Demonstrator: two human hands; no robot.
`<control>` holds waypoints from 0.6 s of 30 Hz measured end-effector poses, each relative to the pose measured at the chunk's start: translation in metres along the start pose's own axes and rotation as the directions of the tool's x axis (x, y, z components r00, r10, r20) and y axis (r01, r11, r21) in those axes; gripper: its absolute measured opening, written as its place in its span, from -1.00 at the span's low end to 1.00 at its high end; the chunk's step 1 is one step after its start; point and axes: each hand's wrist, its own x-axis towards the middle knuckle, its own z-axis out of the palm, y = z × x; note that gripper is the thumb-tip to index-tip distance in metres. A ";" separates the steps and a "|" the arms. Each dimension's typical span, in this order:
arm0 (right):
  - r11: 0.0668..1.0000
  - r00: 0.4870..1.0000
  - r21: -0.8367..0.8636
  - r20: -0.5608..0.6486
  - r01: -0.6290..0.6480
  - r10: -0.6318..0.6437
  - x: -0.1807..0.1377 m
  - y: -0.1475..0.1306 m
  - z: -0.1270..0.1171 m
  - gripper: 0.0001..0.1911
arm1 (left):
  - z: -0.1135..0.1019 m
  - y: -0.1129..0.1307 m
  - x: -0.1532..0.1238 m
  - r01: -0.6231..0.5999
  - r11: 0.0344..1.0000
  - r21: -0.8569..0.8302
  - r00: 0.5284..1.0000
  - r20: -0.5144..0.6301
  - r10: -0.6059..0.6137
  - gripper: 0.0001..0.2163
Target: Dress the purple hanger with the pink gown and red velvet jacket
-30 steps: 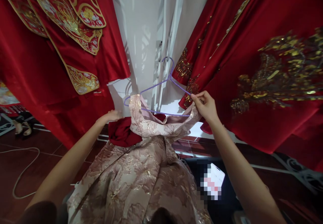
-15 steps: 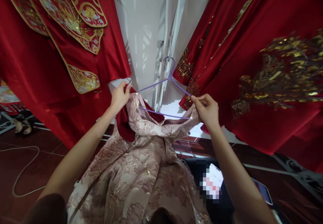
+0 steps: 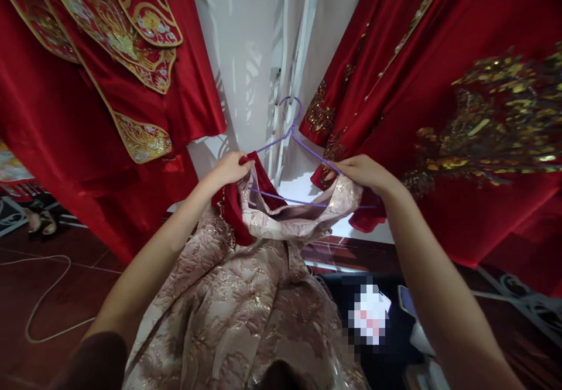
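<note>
A pink and gold brocade dress (image 3: 246, 302) with a dark red lining (image 3: 232, 208) hangs from a thin purple wire hanger (image 3: 302, 147) in front of me. My left hand (image 3: 228, 170) is closed on the red lining at the dress's left shoulder, right at the hanger's left end. My right hand (image 3: 362, 173) is closed over the dress's right shoulder and the hanger's right arm. The hanger's hook points up towards a white wall.
Red robes with gold embroidery hang at the left (image 3: 100, 85) and right (image 3: 461, 103). A white wall (image 3: 246, 56) stands between them. A white cord (image 3: 44, 302) lies on the dark red floor. Shoes (image 3: 37, 220) sit at far left. A phone (image 3: 406, 299) lies at lower right.
My left hand rose from beside the dress, took the red lining and pulled it up onto the hanger's left end. My right hand shifted from a pinch to covering the right shoulder.
</note>
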 end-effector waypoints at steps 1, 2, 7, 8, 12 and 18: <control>0.999 0.980 0.015 0.199 -0.031 0.028 0.013 0.002 -0.002 -0.48 | -0.004 -0.002 0.001 -0.043 0.999 0.007 0.998 0.037 0.043 -0.80; 0.998 0.926 0.002 0.374 -0.061 0.055 0.025 0.003 0.000 -0.49 | -0.006 -0.003 0.002 -0.096 0.995 0.014 0.995 0.042 0.095 -0.80; 0.999 0.710 0.039 0.703 0.018 -0.041 0.066 -0.001 0.043 -0.55 | -0.005 -0.014 0.008 -0.284 0.957 -0.059 0.958 0.028 0.286 -0.78; 0.996 0.703 0.079 0.705 0.048 -0.090 0.069 -0.002 0.053 -0.55 | -0.005 -0.018 0.010 -0.294 0.950 -0.104 0.952 0.062 0.301 -0.77; 0.989 0.633 0.144 0.762 0.038 -0.135 0.071 -0.004 0.082 -0.51 | -0.003 -0.034 0.018 -0.295 0.949 -0.108 0.948 0.095 0.305 -0.75; 0.990 0.578 0.102 0.815 -0.092 -0.030 0.060 -0.010 0.095 -0.56 | -0.003 -0.039 0.019 -0.294 0.955 0.051 0.956 -0.004 0.294 -0.76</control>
